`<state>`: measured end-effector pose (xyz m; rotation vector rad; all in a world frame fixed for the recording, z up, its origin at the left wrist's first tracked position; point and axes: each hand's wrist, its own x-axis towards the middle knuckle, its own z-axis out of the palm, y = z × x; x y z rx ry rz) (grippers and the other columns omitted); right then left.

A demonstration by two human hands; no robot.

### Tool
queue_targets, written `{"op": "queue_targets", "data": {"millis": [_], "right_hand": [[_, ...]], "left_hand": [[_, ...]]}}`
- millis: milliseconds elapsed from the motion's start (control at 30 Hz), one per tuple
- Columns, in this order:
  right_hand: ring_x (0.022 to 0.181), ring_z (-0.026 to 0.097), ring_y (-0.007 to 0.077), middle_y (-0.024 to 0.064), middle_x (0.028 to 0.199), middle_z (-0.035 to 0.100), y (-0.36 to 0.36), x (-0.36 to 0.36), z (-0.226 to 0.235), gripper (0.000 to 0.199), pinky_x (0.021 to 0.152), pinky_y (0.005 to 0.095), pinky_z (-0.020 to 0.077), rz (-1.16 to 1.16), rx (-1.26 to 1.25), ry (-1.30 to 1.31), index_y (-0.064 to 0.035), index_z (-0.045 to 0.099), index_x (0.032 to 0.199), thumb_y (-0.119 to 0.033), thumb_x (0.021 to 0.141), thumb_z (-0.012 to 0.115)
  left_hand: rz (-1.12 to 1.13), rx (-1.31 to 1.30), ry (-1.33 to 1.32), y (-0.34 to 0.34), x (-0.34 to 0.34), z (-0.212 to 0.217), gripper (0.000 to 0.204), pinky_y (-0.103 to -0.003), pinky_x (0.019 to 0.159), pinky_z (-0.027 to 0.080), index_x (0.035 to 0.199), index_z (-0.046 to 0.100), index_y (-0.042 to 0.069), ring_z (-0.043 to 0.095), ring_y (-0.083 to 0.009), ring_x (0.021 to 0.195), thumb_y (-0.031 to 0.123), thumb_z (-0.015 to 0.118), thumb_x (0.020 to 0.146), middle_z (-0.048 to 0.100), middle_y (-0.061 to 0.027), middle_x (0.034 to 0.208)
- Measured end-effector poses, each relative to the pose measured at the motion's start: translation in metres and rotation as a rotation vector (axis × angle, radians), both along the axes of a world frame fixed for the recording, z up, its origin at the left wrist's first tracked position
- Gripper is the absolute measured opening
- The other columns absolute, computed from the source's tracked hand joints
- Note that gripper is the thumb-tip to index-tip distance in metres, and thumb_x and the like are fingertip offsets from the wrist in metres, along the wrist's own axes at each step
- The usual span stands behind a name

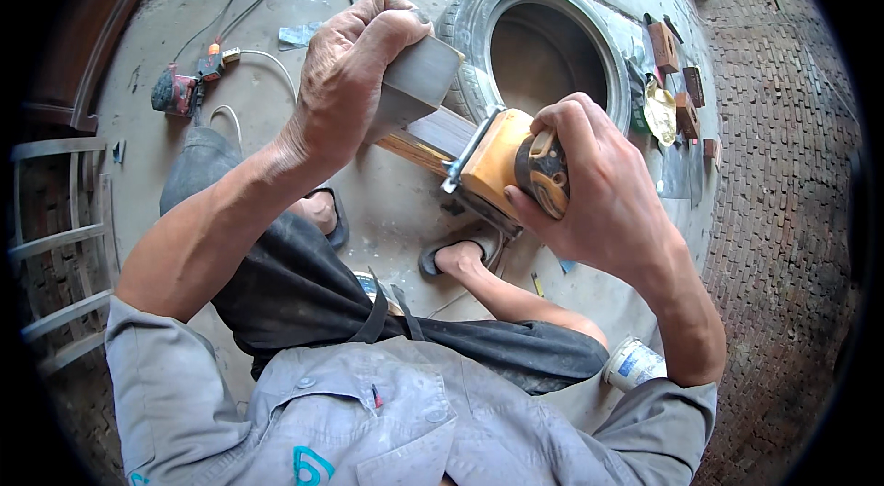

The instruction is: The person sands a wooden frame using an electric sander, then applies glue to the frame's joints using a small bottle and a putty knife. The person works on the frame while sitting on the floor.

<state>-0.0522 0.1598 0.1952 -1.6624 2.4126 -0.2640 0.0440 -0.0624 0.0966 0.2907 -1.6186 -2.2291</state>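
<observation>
My left hand (343, 72) is closed around a smooth grey block-shaped piece (424, 72), thumb along its top edge. Just below that block a wooden piece with a yellowish-brown edge (414, 153) and a pale face runs toward the sander; whether the two are joined I cannot tell. In my right hand (608, 187) is a yellow and black electric sander (497, 164), gripped by its rounded dark end. The sander's flat metal-clipped side is turned left and lies against or very near the wooden piece; the exact contact is hidden.
A large tyre (468, 26) lies on the concrete floor beyond my hands. Cables lead to a red power tool (173, 92) at the left. Several bricks (663, 48) stand at the right, a white tub (633, 364) near my right elbow, a slatted frame (64, 242) far left.
</observation>
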Motion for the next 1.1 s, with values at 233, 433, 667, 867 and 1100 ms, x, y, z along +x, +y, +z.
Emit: {"op": "queue_targets", "data": {"millis": [233, 433, 667, 867, 1100], "right_hand": [[0.095, 0.061, 0.0365, 0.0163, 0.102, 0.057, -0.03, 0.004, -0.006, 0.05, 0.079, 0.0437, 0.0525, 0.038, -0.068, 0.0, 0.0, 0.051, 0.109, -0.013, 0.074, 0.084], [0.095, 0.062, 0.0372, 0.0165, 0.102, 0.058, -0.03, 0.006, -0.009, 0.049, 0.08, 0.044, 0.0527, 0.043, -0.088, 0.001, -0.0005, 0.052, 0.108, -0.013, 0.074, 0.084], [0.091, 0.059, 0.0351, 0.0158, 0.098, 0.055, 0.026, 0.005, -0.004, 0.049, 0.076, 0.044, 0.0515, -0.043, -0.028, 0.004, 0.001, 0.053, 0.107, -0.017, 0.072, 0.083], [0.095, 0.06, 0.0355, 0.0162, 0.1, 0.055, 0.009, 0.006, -0.002, 0.046, 0.078, 0.0461, 0.0542, -0.065, -0.022, -0.021, -0.0003, 0.052, 0.105, -0.017, 0.074, 0.082], [0.094, 0.061, 0.036, 0.0161, 0.102, 0.057, -0.035, 0.011, -0.009, 0.047, 0.077, 0.0438, 0.0533, 0.032, -0.111, 0.012, -0.0011, 0.052, 0.106, -0.012, 0.073, 0.083]], "left_hand": [[-0.005, -0.02, -0.003, 0.0, -0.002, 0.002, 0.026, -0.024, 0.082, 0.047, 0.096, 0.061, 0.001, 0.058, -0.011, 0.088, 0.024, 0.05, 0.1, 0.059, -0.0047, 0.098], [-0.017, 0.011, 0.011, -0.003, -0.003, -0.003, 0.027, -0.024, 0.084, 0.046, 0.097, 0.063, 0.001, 0.058, -0.012, 0.09, 0.024, 0.05, 0.1, 0.059, -0.0059, 0.099], [-0.005, 0.02, -0.006, 0.0, -0.002, 0.002, 0.027, -0.025, 0.086, 0.046, 0.096, 0.063, 0.0, 0.057, -0.0125, 0.092, 0.022, 0.048, 0.101, 0.06, -0.0075, 0.103], [-0.003, 0.036, -0.003, 0.001, -0.002, 0.003, 0.026, -0.025, 0.085, 0.046, 0.097, 0.062, -0.001, 0.057, -0.0127, 0.092, 0.021, 0.049, 0.1, 0.059, -0.0075, 0.102], [0.093, 0.052, 0.026, 0.006, -0.007, 0.005, 0.021, -0.022, 0.066, 0.051, 0.095, 0.064, 0.004, 0.058, -0.0061, 0.073, 0.023, 0.057, 0.097, 0.062, -0.0012, 0.084]]}}
